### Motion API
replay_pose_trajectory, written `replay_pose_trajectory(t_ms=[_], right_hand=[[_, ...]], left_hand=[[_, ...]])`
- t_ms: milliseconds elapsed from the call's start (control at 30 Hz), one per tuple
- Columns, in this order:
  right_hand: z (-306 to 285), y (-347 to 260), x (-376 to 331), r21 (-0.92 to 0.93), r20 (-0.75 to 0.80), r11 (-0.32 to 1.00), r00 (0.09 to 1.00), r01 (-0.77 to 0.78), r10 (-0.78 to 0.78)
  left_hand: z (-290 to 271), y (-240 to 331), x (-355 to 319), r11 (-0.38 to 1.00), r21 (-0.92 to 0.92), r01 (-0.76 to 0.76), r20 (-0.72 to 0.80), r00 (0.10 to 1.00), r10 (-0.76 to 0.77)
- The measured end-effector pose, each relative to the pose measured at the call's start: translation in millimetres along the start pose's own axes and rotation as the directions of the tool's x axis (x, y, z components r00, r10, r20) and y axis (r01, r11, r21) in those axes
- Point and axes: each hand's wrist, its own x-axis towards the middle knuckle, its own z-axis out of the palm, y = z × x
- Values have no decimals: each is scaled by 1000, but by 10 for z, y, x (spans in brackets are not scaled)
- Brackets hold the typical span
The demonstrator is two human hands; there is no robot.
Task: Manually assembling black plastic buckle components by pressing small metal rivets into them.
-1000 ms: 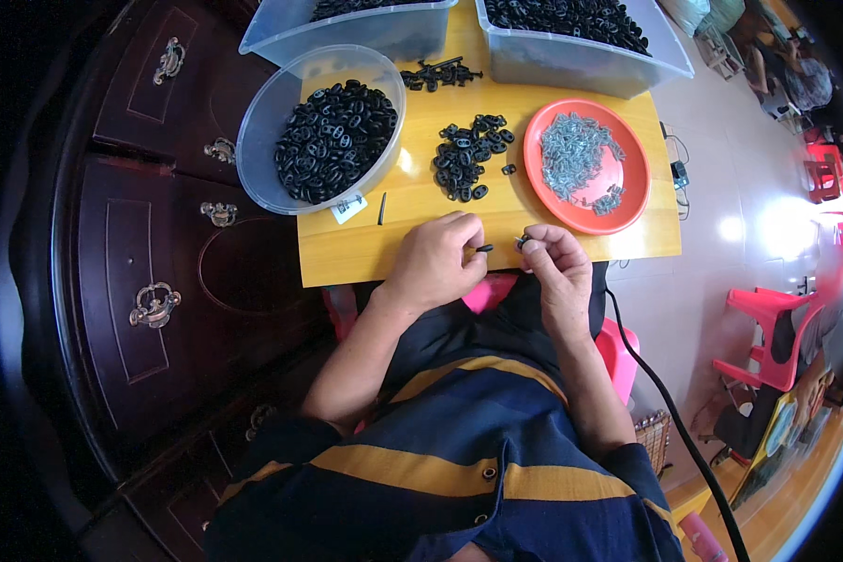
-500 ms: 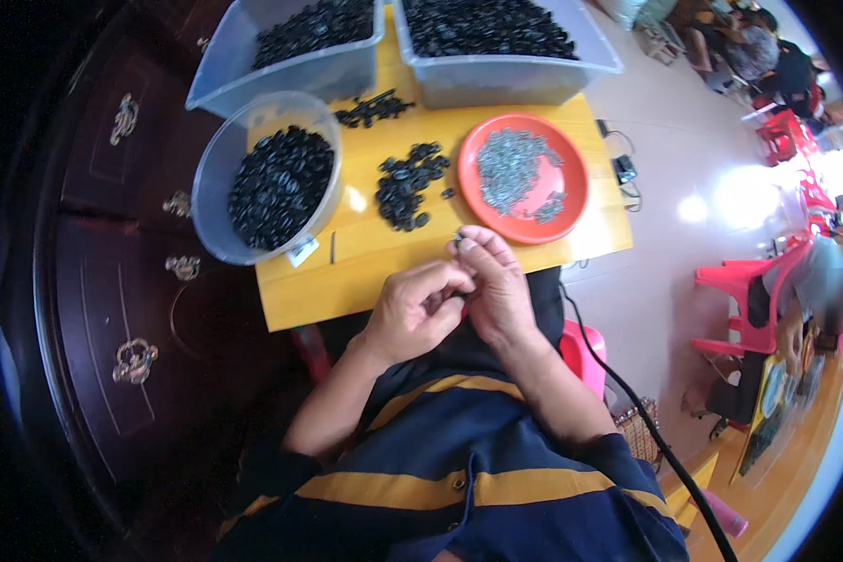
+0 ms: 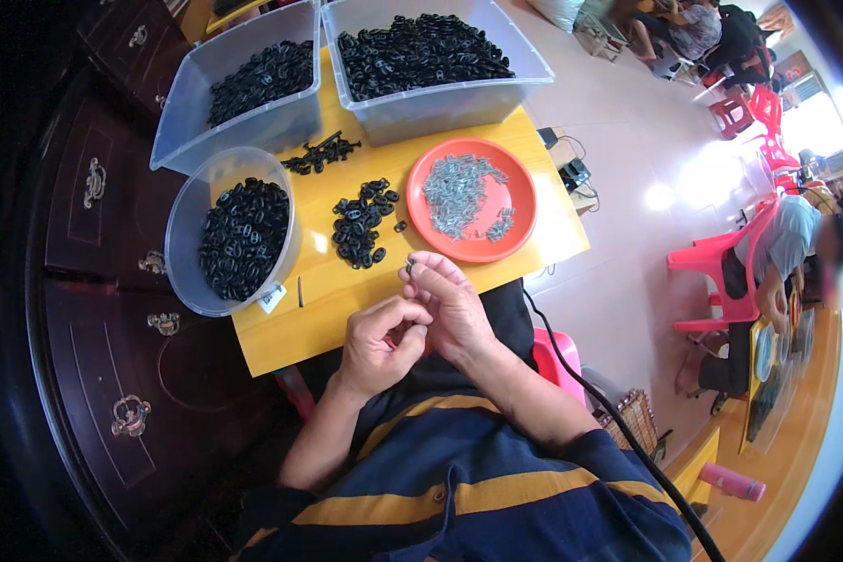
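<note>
My right hand [image 3: 454, 314] is closed, pinching a small dark piece [image 3: 409, 267] between thumb and fingertip just over the table's near edge. Beside it my left hand [image 3: 380, 343] is closed, with its curled fingertips by the right palm; whatever it holds is hidden. Beyond the hands lies a loose pile of small black oval pieces with holes [image 3: 358, 229]. One single black piece [image 3: 400, 227] sits apart, near the plate. An orange-red round plate [image 3: 518, 225] carries many small silvery metal pins [image 3: 454, 197].
A round clear tub [image 3: 180, 267] and two rectangular bins [image 3: 421, 120] hold black pieces. Black rod-like parts [image 3: 320, 153] and a thin dark stick [image 3: 300, 291] lie on the yellow table [image 3: 281, 342]. A black cable [image 3: 595, 393] passes my right arm. Another person [image 3: 768, 258] sits at right.
The view has shifted, so the table appears lower and further left. My left fingers have drawn slightly away from the right fingertips; the dark bit between the hands no longer shows.
</note>
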Motion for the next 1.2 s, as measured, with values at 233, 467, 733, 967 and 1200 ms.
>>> replay_pose_trajectory(t_ms=[233, 467, 733, 967, 1200], right_hand=[[-60, 4, -5, -31, -3, 999, 1000, 10, -10], [-74, -30, -64, -106, -29, 989, 994, 106, -110], [-74, -83, -146, -218, -25, 970, 992, 112, -120], [-84, -32, -146, -333, 21, 928, 985, 168, -171], [-52, -24, -176, -396, 85, 898, 981, 194, -174]], left_hand=[[5, 65, 1, 999, -3, 37, 13, 999, -37], [-16, 27, -2, 990, -88, 115, -64, 991, -120], [-140, -76, -12, 921, -322, 219, -121, 955, -270], [-167, -93, 11, 906, -397, 147, -199, 950, -242], [-149, -107, 19, 924, -353, 145, -158, 964, -212]])
